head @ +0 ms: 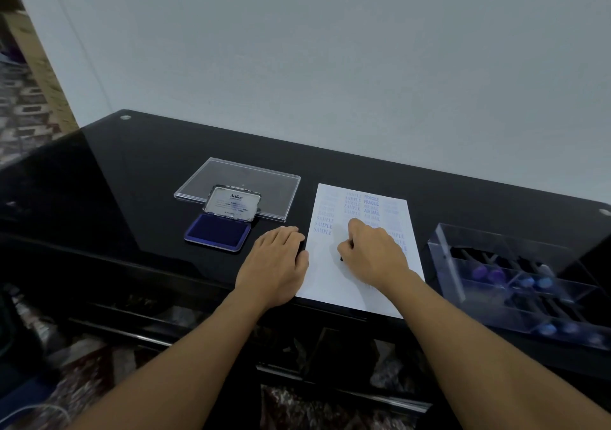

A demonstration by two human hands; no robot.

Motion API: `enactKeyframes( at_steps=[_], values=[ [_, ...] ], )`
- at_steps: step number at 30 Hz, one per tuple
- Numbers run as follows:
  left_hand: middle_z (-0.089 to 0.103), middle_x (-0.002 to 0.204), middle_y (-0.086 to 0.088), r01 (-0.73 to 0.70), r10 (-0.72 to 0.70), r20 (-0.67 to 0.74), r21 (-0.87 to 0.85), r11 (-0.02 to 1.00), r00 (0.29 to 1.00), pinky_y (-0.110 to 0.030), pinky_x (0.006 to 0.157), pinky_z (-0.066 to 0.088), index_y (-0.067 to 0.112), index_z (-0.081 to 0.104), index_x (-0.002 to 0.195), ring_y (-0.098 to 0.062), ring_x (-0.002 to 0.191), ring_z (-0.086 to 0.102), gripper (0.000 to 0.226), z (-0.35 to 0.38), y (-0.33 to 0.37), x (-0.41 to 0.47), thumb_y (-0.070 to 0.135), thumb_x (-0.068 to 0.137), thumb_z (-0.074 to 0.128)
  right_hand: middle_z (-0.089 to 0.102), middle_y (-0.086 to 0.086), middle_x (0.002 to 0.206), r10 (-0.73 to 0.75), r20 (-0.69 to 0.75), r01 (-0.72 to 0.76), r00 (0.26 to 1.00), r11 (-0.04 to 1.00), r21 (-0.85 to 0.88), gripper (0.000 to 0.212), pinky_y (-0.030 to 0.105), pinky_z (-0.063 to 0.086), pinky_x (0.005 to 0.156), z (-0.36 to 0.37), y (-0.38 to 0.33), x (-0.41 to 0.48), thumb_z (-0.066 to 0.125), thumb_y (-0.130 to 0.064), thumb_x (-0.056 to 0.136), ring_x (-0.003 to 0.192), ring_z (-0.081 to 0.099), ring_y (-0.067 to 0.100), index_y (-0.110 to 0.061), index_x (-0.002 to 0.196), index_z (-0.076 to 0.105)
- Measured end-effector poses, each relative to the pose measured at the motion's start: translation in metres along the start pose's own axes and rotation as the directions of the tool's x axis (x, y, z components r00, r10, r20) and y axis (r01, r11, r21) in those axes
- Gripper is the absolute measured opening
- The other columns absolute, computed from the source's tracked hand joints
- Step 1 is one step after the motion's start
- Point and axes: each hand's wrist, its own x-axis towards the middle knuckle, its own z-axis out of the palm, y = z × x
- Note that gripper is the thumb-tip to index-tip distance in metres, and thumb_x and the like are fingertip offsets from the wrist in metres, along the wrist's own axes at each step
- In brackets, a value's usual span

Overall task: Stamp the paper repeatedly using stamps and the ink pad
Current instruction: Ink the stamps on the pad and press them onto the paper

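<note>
Right hand [370, 251] grips stamp [341, 258]; mostly hidden.

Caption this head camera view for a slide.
Right hand presses a dark stamp onto white paper; left hand rests at its edge near open blue ink pad.

"Artline" is printed in dark letters inside the raised lid [232, 203] of the ink pad [216, 233]; the finer print beneath it is too small to read. On the paper [330, 274], blue stamped words run in columns near its far edge: "SAMPLE" repeated many times, "FRAGILE" twice, and "AIR MAIL" below that. The fainter marks toward its right edge cannot be read.
</note>
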Motion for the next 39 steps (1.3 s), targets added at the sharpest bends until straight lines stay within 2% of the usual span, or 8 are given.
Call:
enactKeyframes(
  at_steps=[3,11,21,26,28,31,36,39],
  values=[
    [0.04,0.152,0.005,0.002,-0.002,-0.005,-0.013,1.0,1.0,-0.031,0.119,0.016,0.021,0.047,0.139,-0.012,0.143,0.029,0.04,-0.001,0.0,0.001,0.034,0.104,0.034,0.056,0.001,0.073,0.029,-0.039,-0.027,0.999,0.999,0.037,0.02,0.029,0.038,0.053,-0.011,0.001,0.004,0.046,-0.029,0.098,0.062,0.049,0.016,-0.015,0.083,0.047],
    [0.042,0.15,0.005,0.005,-0.005,-0.005,-0.029,1.0,1.0,-0.031,0.119,0.018,0.02,0.048,0.14,-0.012,0.142,0.031,0.041,0.0,-0.001,0.001,0.034,0.104,0.034,0.054,0.001,0.067,0.044,-0.233,-0.011,0.971,0.99,0.138,0.026,0.027,0.033,0.05,-0.055,0.002,0.013,0.05,-0.03,0.098,0.056,0.044,0.014,-0.016,0.076,0.046],
    [0.041,0.151,0.006,0.017,-0.017,0.003,-0.05,0.999,1.0,-0.031,0.119,0.018,0.021,0.047,0.141,-0.011,0.142,0.03,0.042,-0.002,0.0,0.001,0.035,0.103,0.035,0.055,0.003,0.067,0.054,-0.246,-0.014,0.968,0.987,0.162,0.019,0.029,0.037,0.049,-0.06,0.014,0.008,0.053,-0.026,0.096,0.054,0.044,0.014,-0.016,0.081,0.047],
    [0.041,0.152,0.008,0.076,-0.07,0.046,-0.143,0.987,0.996,-0.032,0.118,0.02,0.023,0.051,0.139,-0.011,0.142,0.03,0.042,-0.005,-0.001,0.004,0.038,0.101,0.04,0.061,0.003,0.071,0.065,-0.243,-0.021,0.968,0.983,0.18,0.013,0.036,0.046,0.053,-0.062,0.019,0.004,0.054,-0.027,0.093,0.057,0.051,0.018,-0.016,0.088,0.048],
    [0.045,0.149,0.007,0.1,-0.086,0.08,-0.183,0.978,0.993,-0.034,0.116,0.025,0.021,0.053,0.137,-0.014,0.141,0.034,0.04,-0.008,-0.001,0.006,0.035,0.1,0.043,0.061,0.005,0.073,0.069,-0.24,-0.023,0.968,0.981,0.191,0.013,0.036,0.046,0.053,-0.064,0.019,0.002,0.054,-0.027,0.093,0.058,0.051,0.018,-0.017,0.089,0.048],
    [0.057,0.133,0.004,0.121,-0.097,0.104,-0.252,0.96,0.99,-0.037,0.105,0.04,0.017,0.059,0.124,-0.018,0.128,0.047,0.033,-0.02,-0.001,0.011,0.029,0.096,0.047,0.061,0.004,0.073,0.062,-0.242,-0.014,0.968,0.98,0.197,0.013,0.035,0.046,0.053,-0.066,0.016,0.0,0.055,-0.027,0.093,0.058,0.051,0.018,-0.016,0.089,0.048],
    [0.055,0.136,0.002,0.096,-0.092,0.028,-0.232,0.968,0.995,-0.042,0.106,0.042,0.017,0.056,0.13,-0.017,0.125,0.047,0.035,-0.05,-0.004,0.013,0.029,0.097,0.051,0.061,0.004,0.073,0.031,-0.225,0.012,0.974,0.982,0.186,0.014,0.033,0.042,0.052,-0.068,-0.002,0.0,0.055,-0.025,0.094,0.058,0.05,0.015,-0.014,0.087,0.051],
    [0.058,0.125,0.003,0.083,-0.086,-0.009,-0.201,0.976,0.996,-0.035,0.102,0.043,0.015,0.058,0.124,-0.015,0.116,0.049,0.031,-0.068,-0.012,0.013,0.026,0.096,0.051,0.057,0.003,0.07,-0.009,-0.214,0.05,0.977,0.981,0.185,0.018,0.028,0.037,0.051,-0.063,-0.02,0.002,0.055,-0.024,0.094,0.057,0.048,0.013,-0.012,0.081,0.05]
  ],
)
